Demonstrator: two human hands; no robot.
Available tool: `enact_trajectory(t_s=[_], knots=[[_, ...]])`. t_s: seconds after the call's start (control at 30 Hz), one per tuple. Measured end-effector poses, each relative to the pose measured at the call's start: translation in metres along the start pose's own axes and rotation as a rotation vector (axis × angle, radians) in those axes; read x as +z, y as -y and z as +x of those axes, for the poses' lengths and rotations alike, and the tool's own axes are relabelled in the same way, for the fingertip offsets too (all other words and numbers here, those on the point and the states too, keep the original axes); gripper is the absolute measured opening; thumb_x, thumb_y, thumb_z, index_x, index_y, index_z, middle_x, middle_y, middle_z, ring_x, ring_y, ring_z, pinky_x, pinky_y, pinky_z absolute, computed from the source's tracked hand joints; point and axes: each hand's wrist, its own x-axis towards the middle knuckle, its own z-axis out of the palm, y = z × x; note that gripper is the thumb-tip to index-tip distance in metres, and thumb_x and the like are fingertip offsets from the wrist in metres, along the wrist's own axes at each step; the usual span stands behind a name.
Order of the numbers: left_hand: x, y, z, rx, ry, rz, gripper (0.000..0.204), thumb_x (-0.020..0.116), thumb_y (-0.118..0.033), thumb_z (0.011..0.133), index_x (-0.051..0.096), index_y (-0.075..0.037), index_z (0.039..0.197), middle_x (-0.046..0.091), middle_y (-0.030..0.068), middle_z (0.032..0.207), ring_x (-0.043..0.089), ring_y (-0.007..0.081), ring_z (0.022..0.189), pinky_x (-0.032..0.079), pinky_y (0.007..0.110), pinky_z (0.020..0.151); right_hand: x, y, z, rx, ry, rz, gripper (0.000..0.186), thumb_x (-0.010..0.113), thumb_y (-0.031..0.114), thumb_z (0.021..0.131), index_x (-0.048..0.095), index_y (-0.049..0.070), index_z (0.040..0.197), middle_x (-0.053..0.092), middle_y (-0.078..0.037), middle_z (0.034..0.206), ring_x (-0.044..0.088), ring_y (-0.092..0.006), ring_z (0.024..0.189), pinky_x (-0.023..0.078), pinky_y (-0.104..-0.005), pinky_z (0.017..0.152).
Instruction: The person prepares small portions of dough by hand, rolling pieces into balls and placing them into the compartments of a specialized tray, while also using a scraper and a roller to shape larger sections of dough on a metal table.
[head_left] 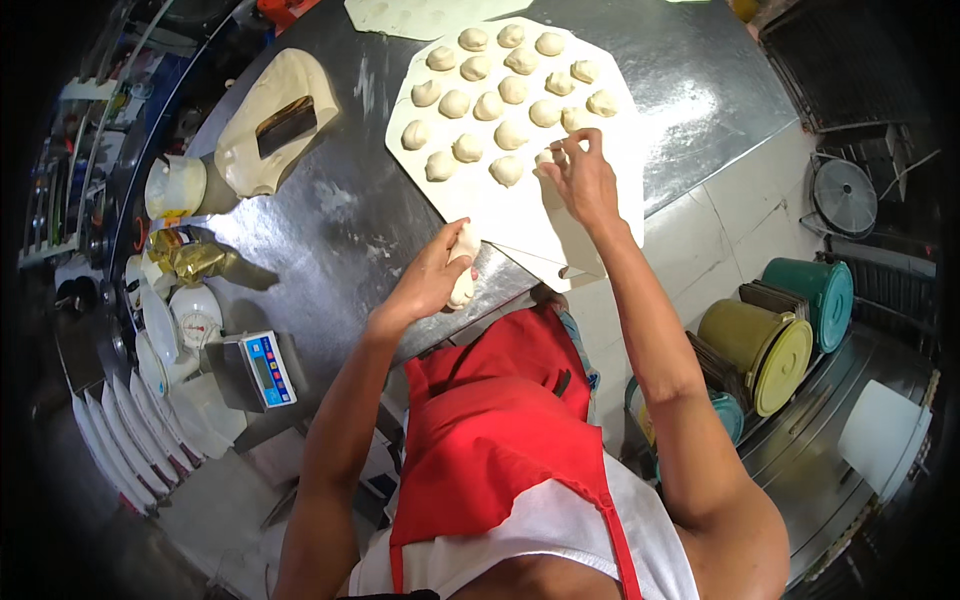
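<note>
A white board with cut corners lies on the metal table, its near end jutting past the table edge. Several pale dough balls sit on it in uneven rows. My left hand is wrapped round a long piece of dough just off the board's near left edge. Above the board's right part, my right hand has thumb and fingers drawn together at a small dough ball, partly covered by the fingertips. Another dough ball is just beyond that hand.
A large dough slab with a dark scraper lies left on the metal table. Near it are a white tub, a yellow bag and a digital scale. Lidded buckets stand at right.
</note>
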Motion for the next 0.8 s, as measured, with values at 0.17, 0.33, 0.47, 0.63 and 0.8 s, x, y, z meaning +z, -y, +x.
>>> enact_trajectory(t_s=[0.17,0.33,0.47,0.63,0.8], knots=[[-0.006,-0.041,-0.018,0.053,0.061,-0.258,0.048,0.061,-0.001,0.102,0.048,0.002,0.149,0.066,0.0121,0.125,0.068,0.0147,0.104,0.055,0.031,0.093,0.002,0.092,-0.075,0.070,0.312,0.467,0.027,0.078,0.021,0.095,0.071,-0.002,0.107,0.074,-0.013,0.101,0.072,-0.0219,0.090,0.057,-0.0394,0.082],[-0.026,-0.030,-0.047,0.049,0.234,-0.050,0.030,0.063,-0.026,0.108,0.063,-0.001,0.125,0.068,0.0028,0.094,0.063,0.0088,0.089,0.052,0.026,0.079,-0.005,0.129,-0.092,0.186,0.114,0.727,0.025,0.075,0.019,0.096,0.062,-0.001,0.101,0.070,-0.014,0.084,0.069,-0.0213,0.079,0.056,-0.0367,0.075],[-0.015,-0.027,-0.078,0.156,0.117,0.178,0.027,0.057,-0.024,0.108,0.060,0.002,0.114,0.067,0.0143,0.086,0.065,0.0258,0.076,0.052,0.041,0.072,0.004,0.153,-0.140,0.186,0.233,0.112,0.069,0.078,0.061,0.088,0.064,-0.005,0.104,0.070,-0.026,0.087,0.071,-0.0343,0.080,0.055,-0.0461,0.078],[-0.021,-0.037,-0.095,0.465,0.068,0.388,0.024,0.051,-0.015,0.105,0.058,0.006,0.112,0.066,0.0248,0.087,0.065,0.0448,0.080,0.051,0.050,0.078,0.008,0.191,-0.163,0.258,0.135,0.230,0.060,0.073,0.054,0.096,0.061,-0.005,0.101,0.071,-0.025,0.081,0.072,-0.0318,0.074,0.055,-0.0459,0.072],[-0.049,-0.052,-0.096,0.207,0.354,0.064,0.027,0.049,-0.019,0.105,0.060,0.005,0.106,0.067,0.0244,0.083,0.065,0.0469,0.081,0.050,0.052,0.075,0.019,0.191,-0.171,0.137,0.041,0.376,0.045,0.072,0.041,0.099,0.061,-0.002,0.101,0.070,-0.022,0.074,0.069,-0.0293,0.068,0.053,-0.0443,0.068]])
